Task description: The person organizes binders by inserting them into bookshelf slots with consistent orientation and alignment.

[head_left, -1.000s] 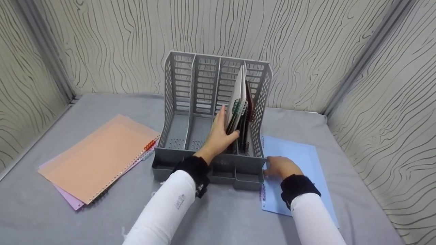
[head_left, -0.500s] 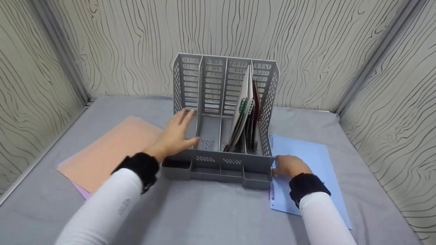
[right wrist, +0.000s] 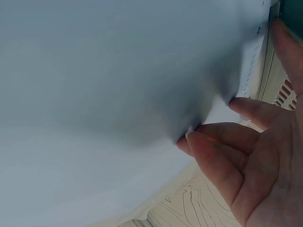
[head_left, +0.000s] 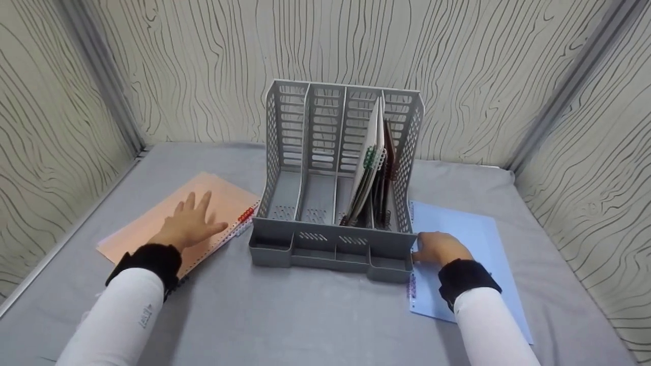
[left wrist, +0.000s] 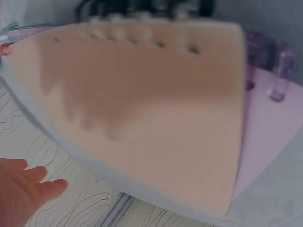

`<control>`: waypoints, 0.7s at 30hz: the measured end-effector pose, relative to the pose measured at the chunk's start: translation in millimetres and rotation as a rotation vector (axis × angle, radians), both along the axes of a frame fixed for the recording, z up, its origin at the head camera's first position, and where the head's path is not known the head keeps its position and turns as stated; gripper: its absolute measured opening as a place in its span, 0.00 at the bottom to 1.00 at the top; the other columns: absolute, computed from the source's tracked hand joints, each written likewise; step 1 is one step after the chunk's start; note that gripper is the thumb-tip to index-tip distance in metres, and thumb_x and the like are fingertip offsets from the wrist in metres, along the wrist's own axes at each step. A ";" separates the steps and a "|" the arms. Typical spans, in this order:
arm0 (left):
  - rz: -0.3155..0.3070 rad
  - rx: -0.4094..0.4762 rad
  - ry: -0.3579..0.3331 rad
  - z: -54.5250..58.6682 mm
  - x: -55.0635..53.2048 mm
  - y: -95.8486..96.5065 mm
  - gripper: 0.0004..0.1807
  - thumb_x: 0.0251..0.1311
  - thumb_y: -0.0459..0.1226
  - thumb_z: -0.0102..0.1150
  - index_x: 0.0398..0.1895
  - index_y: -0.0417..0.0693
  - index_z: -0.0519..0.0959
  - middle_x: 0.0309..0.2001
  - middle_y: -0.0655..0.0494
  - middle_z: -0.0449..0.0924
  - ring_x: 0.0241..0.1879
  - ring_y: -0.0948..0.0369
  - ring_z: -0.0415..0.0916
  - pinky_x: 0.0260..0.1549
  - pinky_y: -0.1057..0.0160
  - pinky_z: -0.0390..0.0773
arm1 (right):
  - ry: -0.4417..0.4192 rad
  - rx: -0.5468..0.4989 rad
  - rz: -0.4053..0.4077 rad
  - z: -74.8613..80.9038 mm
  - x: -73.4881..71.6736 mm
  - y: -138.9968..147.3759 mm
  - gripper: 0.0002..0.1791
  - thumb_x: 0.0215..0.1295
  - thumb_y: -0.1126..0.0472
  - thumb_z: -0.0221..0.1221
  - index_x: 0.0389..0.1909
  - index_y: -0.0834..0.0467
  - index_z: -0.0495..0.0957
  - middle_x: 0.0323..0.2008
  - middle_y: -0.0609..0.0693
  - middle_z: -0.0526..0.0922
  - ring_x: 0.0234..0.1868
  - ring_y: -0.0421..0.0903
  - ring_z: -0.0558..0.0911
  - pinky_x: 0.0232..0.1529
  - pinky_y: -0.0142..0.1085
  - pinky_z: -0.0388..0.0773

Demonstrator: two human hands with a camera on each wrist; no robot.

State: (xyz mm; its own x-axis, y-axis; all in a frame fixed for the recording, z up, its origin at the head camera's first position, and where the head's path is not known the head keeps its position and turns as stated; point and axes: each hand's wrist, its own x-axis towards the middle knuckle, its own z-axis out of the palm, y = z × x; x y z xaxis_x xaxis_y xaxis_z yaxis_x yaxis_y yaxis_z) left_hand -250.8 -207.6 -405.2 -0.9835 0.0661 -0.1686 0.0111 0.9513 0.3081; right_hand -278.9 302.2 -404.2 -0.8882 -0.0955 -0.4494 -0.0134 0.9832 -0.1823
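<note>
My left hand point(head_left: 188, 226) is spread above an orange loose-leaf notebook point(head_left: 226, 190) with red binding coils; the hand's shadow falls on the cover in the left wrist view. A purple notebook point(left wrist: 270, 123) sticks out underneath. My right hand point(head_left: 441, 249) is at the front right corner of a grey desk file organizer point(head_left: 333, 233), its fingers curled and thumb against the side. In the right wrist view its other fingertips rest on a blue notebook point(right wrist: 94, 94). White notebooks point(head_left: 371, 137) with green and white coils lean in the organizer, beside dark red and black ones point(head_left: 389, 147).
The organizer's two left slots show bare floors, and small trays point(head_left: 272, 244) run along its front. Grey cloth point(head_left: 305, 320) covers the table. Wood-pattern panels point(head_left: 335, 40) enclose the back and sides.
My left hand has let go of the notebooks in the organizer and moved left over the orange notebook. The right hand has stayed at the organizer's corner; the head view has shifted slightly.
</note>
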 end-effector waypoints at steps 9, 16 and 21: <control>-0.017 0.018 -0.097 0.2 1.2 9.1 0.54 0.58 0.67 0.40 0.72 0.37 0.38 0.67 0.24 0.33 0.62 0.24 0.37 0.54 0.27 0.45 | 0.029 0.019 0.063 0.2 -0.8 0.9 0.26 0.58 0.53 0.60 0.50 0.67 0.71 0.47 0.66 0.76 0.52 0.66 0.72 0.52 0.57 0.68; -0.018 0.317 -0.017 7.4 -12.0 43.9 0.46 0.65 0.64 0.28 0.73 0.40 0.37 0.70 0.30 0.37 0.68 0.36 0.38 0.62 0.37 0.42 | 0.008 0.030 0.053 0.1 -2.0 0.5 0.25 0.59 0.52 0.60 0.49 0.66 0.72 0.46 0.65 0.77 0.51 0.66 0.73 0.51 0.58 0.68; -0.007 0.515 0.040 16.8 -19.5 83.5 0.44 0.66 0.62 0.32 0.73 0.41 0.40 0.71 0.37 0.44 0.69 0.42 0.43 0.65 0.45 0.43 | -0.031 0.023 0.028 -1.1 -2.3 1.5 0.30 0.61 0.49 0.57 0.57 0.67 0.68 0.53 0.69 0.72 0.56 0.68 0.68 0.54 0.60 0.65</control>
